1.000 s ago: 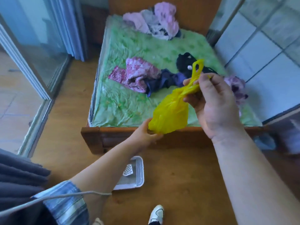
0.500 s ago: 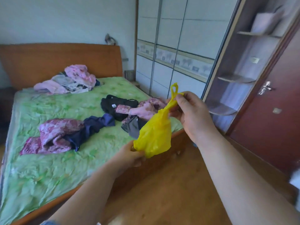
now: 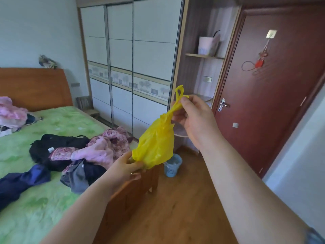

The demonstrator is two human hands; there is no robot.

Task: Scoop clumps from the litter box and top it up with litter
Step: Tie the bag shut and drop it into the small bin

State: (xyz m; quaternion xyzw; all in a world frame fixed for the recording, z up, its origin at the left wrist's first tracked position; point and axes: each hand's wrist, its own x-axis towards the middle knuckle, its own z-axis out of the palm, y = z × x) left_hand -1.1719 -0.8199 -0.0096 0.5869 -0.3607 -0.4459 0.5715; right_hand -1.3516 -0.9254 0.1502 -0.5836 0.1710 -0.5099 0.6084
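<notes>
On the left a bed [image 3: 70, 120] with a green cover carries a loose heap of clothes [image 3: 98, 148] near its foot. Just right of that heap the left grip [image 3: 125, 169] is clamped on the bottom of a small yellow bag [image 3: 156, 143], thumb and fingers curled round its lowest bulge. The bag hangs in the air above the bed's foot corner, full-bellied and drawn to a twisted neck. On the floor below and just right of it stands a blue bin [image 3: 173, 163]. The right grip [image 3: 195, 118] pinches that neck between thumb and fingers, with the handle loops sticking up above the thumb. A dark red door [image 3: 274, 85] closes the scene on the right. The litter box is not in view. This looks like closing off the bag of scooped clumps: keep the neck twisted tight, let the lower hand bear the weight, knot the loops before letting go, then lower it into the bin rather than drop it.
</notes>
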